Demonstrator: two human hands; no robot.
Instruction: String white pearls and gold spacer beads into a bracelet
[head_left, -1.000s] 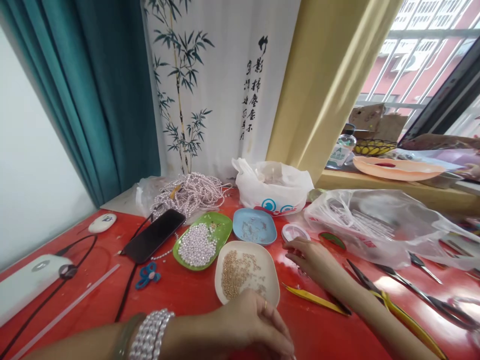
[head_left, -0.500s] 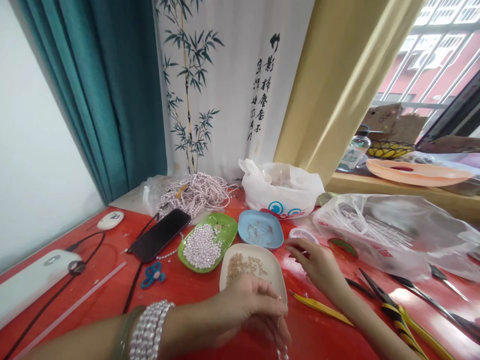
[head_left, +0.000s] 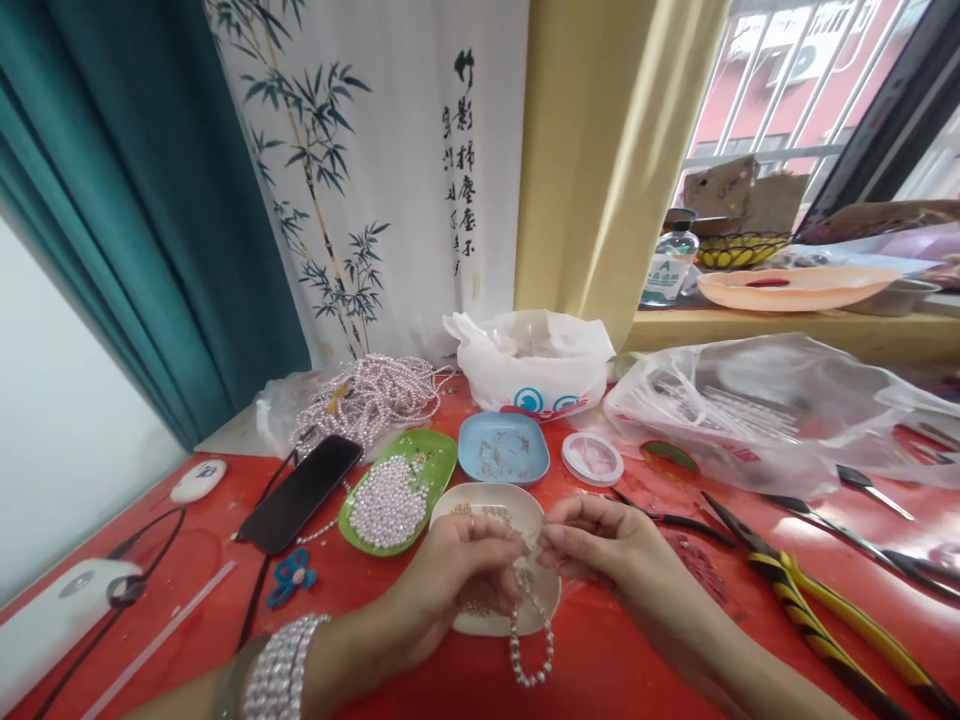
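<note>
Head view: green dish (head_left: 442, 457) of loose beads (head_left: 388, 502) sat near the left hand (head_left: 466, 565); a sideways knock could have scattered them. That hand was pinched shut on the strand (head_left: 529, 682), which dangled in a loop between the hands, partly before the cream dish (head_left: 489, 489). A slackened pinch risked dropping it. Right hand (head_left: 616, 548): fingertips closed together, whether on thread I couldn't tell; a sharp tug might have shed beads.
</note>
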